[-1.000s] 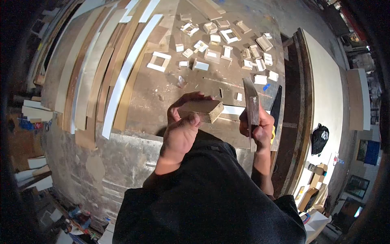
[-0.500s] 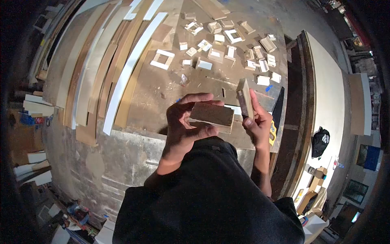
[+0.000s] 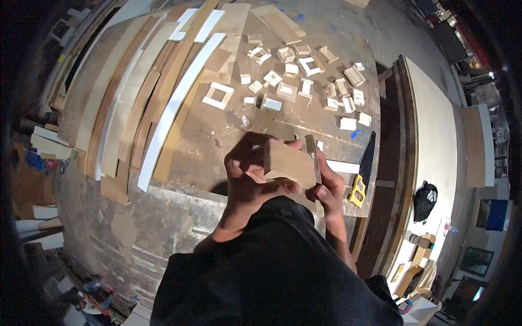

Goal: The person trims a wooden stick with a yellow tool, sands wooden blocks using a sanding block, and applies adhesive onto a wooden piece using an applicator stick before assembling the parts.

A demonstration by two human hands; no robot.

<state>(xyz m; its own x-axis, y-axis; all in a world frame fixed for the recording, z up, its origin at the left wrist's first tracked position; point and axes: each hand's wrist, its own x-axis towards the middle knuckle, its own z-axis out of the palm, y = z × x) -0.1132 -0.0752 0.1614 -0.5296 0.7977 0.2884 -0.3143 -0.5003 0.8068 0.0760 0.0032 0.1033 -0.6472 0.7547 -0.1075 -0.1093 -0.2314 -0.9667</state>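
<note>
My left hand (image 3: 253, 176) is closed around a light wooden block (image 3: 293, 164), whose broad pale face is turned up. On its right, my right hand (image 3: 328, 187) grips a narrow wooden piece (image 3: 312, 157) held upright against the block's right end. Whether the two are joined or just touching I cannot tell. Both are held above the near edge of the worktable (image 3: 201, 168). To the right of my right hand lies a handsaw (image 3: 359, 187) with a yellow handle and dark blade, near a white strip (image 3: 343, 167).
Long wooden boards and a white plank (image 3: 176, 117) lie along the left of the table. Several small wooden frames and blocks (image 3: 286, 89) are scattered at the back. A pale panel (image 3: 435, 119) with a black bag (image 3: 425, 202) stands at right.
My right hand has moved left and down, bringing the narrow piece against the block's end. The block in my left hand has turned, showing a paler face.
</note>
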